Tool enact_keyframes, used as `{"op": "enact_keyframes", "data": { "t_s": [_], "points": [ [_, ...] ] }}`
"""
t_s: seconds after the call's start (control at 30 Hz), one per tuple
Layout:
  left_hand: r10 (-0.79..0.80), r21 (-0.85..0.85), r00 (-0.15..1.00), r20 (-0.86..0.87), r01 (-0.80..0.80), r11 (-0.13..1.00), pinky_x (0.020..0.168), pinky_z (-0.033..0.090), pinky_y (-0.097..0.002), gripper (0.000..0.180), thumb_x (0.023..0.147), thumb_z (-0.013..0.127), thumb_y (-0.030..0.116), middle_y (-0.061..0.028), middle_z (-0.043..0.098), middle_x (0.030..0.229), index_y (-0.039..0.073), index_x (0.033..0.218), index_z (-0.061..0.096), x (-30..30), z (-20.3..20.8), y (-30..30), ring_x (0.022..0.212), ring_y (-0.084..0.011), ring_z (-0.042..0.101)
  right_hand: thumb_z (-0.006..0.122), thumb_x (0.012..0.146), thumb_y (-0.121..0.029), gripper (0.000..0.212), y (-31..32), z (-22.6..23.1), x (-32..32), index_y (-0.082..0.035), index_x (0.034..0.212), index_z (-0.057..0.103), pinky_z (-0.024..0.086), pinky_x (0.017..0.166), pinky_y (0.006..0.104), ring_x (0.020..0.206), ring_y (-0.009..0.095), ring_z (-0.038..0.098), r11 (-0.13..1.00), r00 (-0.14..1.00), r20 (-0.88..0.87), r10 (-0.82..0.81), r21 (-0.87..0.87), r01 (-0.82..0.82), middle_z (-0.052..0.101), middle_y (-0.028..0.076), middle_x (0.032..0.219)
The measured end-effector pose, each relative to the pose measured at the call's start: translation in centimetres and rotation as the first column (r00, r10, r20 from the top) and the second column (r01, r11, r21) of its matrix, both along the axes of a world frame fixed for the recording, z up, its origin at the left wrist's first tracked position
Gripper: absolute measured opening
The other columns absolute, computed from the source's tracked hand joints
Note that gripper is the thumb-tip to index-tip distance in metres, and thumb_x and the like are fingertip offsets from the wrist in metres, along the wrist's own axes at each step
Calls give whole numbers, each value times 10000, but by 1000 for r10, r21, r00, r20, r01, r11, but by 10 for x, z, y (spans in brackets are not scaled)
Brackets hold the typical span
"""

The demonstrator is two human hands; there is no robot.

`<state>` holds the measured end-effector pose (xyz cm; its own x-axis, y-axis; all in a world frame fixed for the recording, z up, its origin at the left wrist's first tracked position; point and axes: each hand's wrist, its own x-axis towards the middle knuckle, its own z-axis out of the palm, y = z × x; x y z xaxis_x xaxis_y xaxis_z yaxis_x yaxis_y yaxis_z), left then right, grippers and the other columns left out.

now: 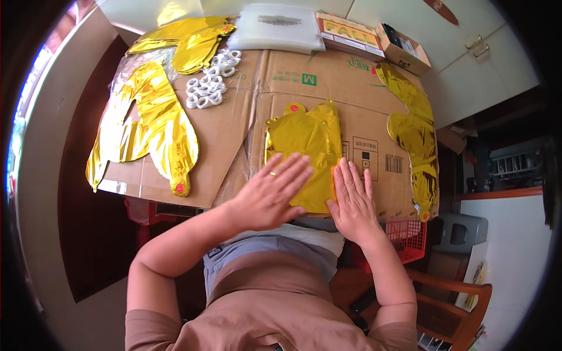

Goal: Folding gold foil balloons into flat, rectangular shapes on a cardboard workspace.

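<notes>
In front of me a folded gold foil balloon (304, 137) lies flat on the cardboard sheet (228, 161). My left hand (272, 193) rests over its lower left part, fingers straight and together, with a ring on one finger. Along the balloon's right edge lies my right hand (353, 202), fingers stretched out and slightly apart. Neither hand grips anything. Small tabs and a round end with a red mark stick up at the balloon's far edge. My hands and wrists hide part of its near portion.
Unfolded gold foil balloons lie at left (167, 126) and right (415, 137); more gold foil (175, 35) is stacked far left. White string coils (205, 88) sit beside it. Clear plastic bags (275, 29), an orange box (351, 36) and an open carton (404, 50) line the far edge.
</notes>
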<state>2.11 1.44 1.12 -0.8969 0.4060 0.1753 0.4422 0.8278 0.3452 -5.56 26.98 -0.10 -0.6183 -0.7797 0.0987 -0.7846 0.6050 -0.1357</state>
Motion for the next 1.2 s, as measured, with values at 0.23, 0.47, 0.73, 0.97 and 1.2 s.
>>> {"op": "enact_keyframes", "data": {
  "t_s": [0.23,0.47,0.73,0.97,1.2],
  "points": [
    [23,-79,1000,-12,-24,997,1247,167,-502,767,971,557,481,-209,313,1626,6,1541,364,11,-14,-4,1531,-353,259,549,1001,-363,771,1,3,-1,16,1590,226,99,1249,558,1542,345,222,997,1000,-9,-2,75,3,225,206,1662],
    [55,-126,998,43,-49,991,1254,143,-496,906,930,549,604,-241,270,1634,-1,1562,314,27,-1,-27,1540,-376,222,557,996,-371,771,1,7,-2,19,1584,245,102,1251,554,1539,351,222,998,1000,10,14,65,-14,235,205,1658],
    [-13,72,998,58,8,997,1237,199,-523,929,813,752,499,-253,282,1620,25,1524,386,23,1,-40,1521,-404,253,765,838,-334,671,-3,28,-30,-12,1379,530,237,1206,571,1359,347,439,984,992,50,113,-144,-105,501,177,1429],
    [-58,72,997,-44,61,995,1188,310,-545,818,730,840,379,-183,477,1423,85,1418,509,26,5,-43,1424,-400,396,718,876,-253,522,-10,9,-45,-32,1325,572,294,1189,545,1310,360,488,970,988,-60,141,-189,-150,542,172,1369],
    [-30,18,996,-87,31,999,1172,328,-561,804,688,826,265,-158,504,1400,93,1410,519,35,-4,-40,1411,-390,422,706,892,-275,545,-1,13,-26,-32,1355,553,283,1192,558,1338,374,469,970,984,-62,168,-167,-176,530,188,1398]
  ]
}}
